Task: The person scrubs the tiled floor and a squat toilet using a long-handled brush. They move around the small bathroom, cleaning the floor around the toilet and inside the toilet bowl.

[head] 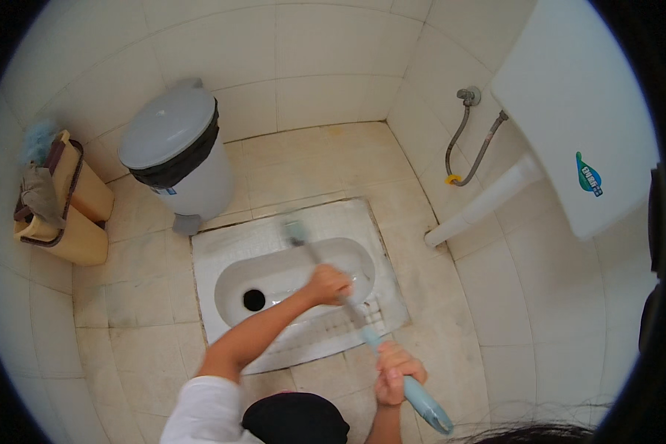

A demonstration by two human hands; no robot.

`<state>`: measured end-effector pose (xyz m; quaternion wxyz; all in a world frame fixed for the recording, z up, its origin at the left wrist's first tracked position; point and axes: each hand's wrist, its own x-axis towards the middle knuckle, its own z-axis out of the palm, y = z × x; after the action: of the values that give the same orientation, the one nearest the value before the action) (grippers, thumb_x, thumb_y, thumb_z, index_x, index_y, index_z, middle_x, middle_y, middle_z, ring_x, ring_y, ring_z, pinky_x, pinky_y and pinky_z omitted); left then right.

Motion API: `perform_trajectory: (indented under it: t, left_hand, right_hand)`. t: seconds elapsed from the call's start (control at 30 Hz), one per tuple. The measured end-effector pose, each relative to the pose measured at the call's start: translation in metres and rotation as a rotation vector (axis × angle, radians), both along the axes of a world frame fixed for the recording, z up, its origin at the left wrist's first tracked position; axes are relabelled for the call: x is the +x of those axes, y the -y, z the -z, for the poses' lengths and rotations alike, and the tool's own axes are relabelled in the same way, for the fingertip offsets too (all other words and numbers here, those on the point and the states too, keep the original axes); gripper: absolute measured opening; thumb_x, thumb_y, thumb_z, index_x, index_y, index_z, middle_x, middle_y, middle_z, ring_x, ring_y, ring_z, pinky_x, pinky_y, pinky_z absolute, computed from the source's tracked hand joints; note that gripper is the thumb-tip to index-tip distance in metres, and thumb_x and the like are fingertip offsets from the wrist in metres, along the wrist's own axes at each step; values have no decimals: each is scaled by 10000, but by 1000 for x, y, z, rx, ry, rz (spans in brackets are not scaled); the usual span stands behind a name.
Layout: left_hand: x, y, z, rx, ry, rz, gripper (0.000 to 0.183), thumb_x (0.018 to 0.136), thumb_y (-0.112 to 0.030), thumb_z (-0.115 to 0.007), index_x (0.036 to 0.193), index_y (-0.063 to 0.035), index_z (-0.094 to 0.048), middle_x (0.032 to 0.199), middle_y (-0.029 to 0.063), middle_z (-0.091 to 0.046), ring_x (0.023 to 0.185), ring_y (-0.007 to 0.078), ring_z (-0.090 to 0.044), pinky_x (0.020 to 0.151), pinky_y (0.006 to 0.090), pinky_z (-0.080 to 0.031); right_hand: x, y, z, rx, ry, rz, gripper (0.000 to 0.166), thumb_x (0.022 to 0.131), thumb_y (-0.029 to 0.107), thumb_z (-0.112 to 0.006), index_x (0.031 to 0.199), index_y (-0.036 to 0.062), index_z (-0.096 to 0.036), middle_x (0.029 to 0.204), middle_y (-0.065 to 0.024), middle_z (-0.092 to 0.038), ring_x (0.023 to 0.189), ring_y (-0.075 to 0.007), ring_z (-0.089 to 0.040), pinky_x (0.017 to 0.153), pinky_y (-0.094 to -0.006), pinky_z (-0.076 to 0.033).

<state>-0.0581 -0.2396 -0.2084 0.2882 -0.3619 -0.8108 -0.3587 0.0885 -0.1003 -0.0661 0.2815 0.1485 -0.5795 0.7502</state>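
Observation:
A long-handled brush (425, 404) with a light blue grip and a thin grey rod slants across a white ceramic squat toilet (277, 236). My left hand (328, 284) is closed around its rod above the bowl. Lower down and to the right, my right hand (398, 371) wraps the blue grip. The brush head (294, 232) is blurred and lies over the pan's far rim; whether it touches the ceramic I cannot tell. A dark drain hole (254, 300) shows at the left of the bowl, and ribbed footing lies along its near side.
A grey-lidded pedal bin (200, 183) with a black liner stands behind the pan. Beige mop buckets (83, 233) hold a cloth at far left. At right are a white cistern (577, 111), its flush pipe (483, 202) and a flexible hose (449, 150).

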Motion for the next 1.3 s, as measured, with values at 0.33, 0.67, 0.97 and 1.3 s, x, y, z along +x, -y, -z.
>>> perform_trajectory:
  t: [0.33, 0.67, 0.97, 1.3]
  left_hand:
    - [28, 34, 1, 6, 93, 14, 175, 472, -166, -591, 494, -159, -417, 453, 13, -392, 410, 220, -414, 407, 338, -306]
    - [-44, -75, 9, 101, 8, 282, 190, 477, -138, -588, 539, -149, -408, 479, 25, -389, 441, 236, -411, 422, 361, -304]
    - [-55, -10, -15, 161, 90, 177, 173, 492, -112, -559, 484, -140, -388, 441, 26, -399, 404, 239, -413, 401, 342, -322]
    - [102, 115, -29, -108, 169, -397, 198, 514, -112, -567, 461, -141, -379, 417, 23, -394, 366, 214, -421, 381, 323, -334]
  right_hand:
    - [15, 7, 6, 27, -26, -197, 113, 691, 62, -503, 626, 56, -411, 542, -61, -457, 494, -170, -427, 596, -382, -377]
    - [-7, -26, 4, 118, -42, 159, 123, 714, 118, -482, 650, 83, -383, 535, -47, -447, 509, -159, -433, 640, -386, -392]
    - [-47, 6, -5, 261, -68, -102, 162, 694, 81, -519, 603, 78, -385, 555, -58, -464, 525, -158, -432, 656, -377, -385]
    - [-7, 38, 1, -122, 215, -606, 188, 698, 87, -523, 588, 71, -371, 527, -66, -457, 490, -180, -440, 648, -386, -386]
